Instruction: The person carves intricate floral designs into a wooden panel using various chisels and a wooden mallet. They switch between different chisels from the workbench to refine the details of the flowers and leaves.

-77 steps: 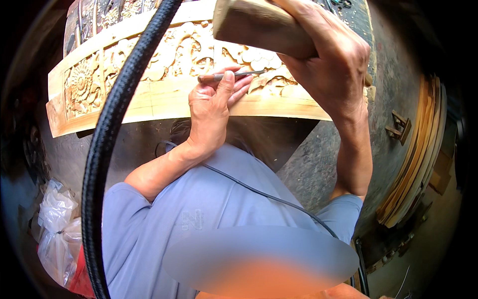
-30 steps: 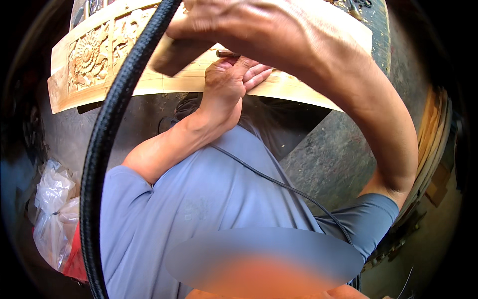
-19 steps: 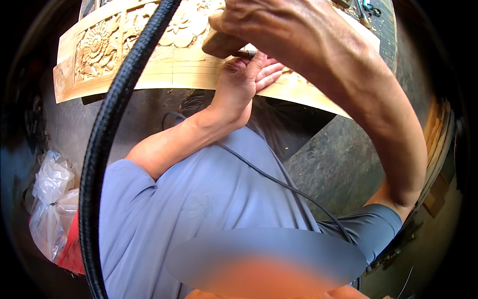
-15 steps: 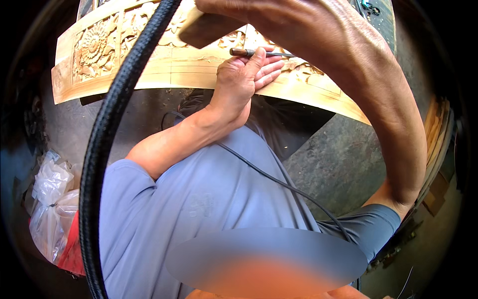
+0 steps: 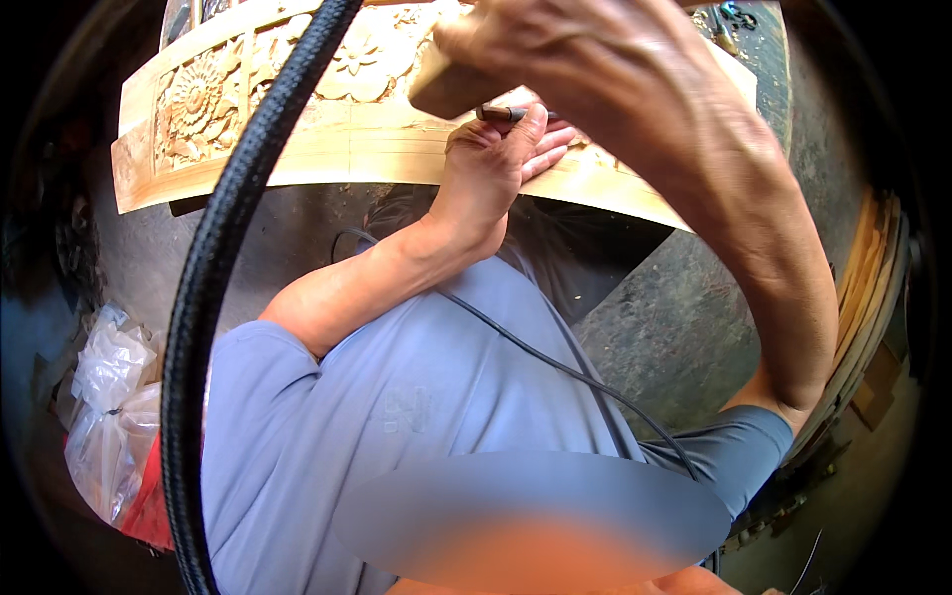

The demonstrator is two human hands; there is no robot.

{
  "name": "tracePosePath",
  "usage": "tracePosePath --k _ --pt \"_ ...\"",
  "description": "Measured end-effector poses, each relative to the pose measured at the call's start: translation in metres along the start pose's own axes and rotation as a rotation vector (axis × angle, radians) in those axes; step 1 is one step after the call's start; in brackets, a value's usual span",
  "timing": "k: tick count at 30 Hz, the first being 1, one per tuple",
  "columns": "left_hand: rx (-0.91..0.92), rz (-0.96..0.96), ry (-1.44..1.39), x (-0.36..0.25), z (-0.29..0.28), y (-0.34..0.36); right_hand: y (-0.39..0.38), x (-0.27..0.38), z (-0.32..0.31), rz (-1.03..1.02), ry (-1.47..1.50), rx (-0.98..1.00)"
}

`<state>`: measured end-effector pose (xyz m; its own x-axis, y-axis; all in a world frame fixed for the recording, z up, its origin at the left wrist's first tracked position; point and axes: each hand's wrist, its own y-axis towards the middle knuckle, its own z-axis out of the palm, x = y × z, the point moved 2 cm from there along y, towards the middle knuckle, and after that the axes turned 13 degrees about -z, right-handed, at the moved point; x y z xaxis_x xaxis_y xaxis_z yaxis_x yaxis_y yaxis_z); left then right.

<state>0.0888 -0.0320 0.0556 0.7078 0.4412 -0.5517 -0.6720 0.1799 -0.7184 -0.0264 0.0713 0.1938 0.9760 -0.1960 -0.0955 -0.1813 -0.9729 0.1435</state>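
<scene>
A pale, curved wooden panel point(image 5: 387, 149) with flowers carved in relief lies across the far side. Over its near edge, my left hand point(image 5: 484, 174) is closed lightly on a carving chisel point(image 5: 499, 114), thumb on top and other fingers stretched out. The chisel's butt points left; its blade is hidden behind my right arm. My right hand point(image 5: 565, 45) grips a wooden mallet point(image 5: 451, 87), a plain block whose end sticks out just above and left of the chisel's butt. Its handle, if any, is hidden by the hand.
A thick black braided cable point(image 5: 226, 208) runs down the left side of the view. A thin black cord point(image 5: 535, 349) crosses my shirt. Clear plastic bags point(image 5: 107, 397) stand at left, curved boards point(image 5: 868, 297) at right. Tools point(image 5: 729, 25) and chips lie at the far right.
The mallet has swung right and down, nearer the chisel's butt. My left hand and the chisel sit slightly further right in view, and the whole scene has shifted a little.
</scene>
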Motion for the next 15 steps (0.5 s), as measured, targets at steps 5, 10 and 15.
tracePosePath --k 5,10,15 --pt "-0.023 0.449 0.426 0.006 0.017 0.005 -0.044 -0.008 -0.009 0.211 -0.035 -0.215" --pt "0.687 1.171 0.811 0.014 0.072 -0.031 -0.125 -0.007 -0.007 0.629 -0.014 -0.269" --pt "0.482 1.476 1.079 0.011 0.057 -0.028 -0.212 -0.002 0.045 0.946 -0.108 -0.275"
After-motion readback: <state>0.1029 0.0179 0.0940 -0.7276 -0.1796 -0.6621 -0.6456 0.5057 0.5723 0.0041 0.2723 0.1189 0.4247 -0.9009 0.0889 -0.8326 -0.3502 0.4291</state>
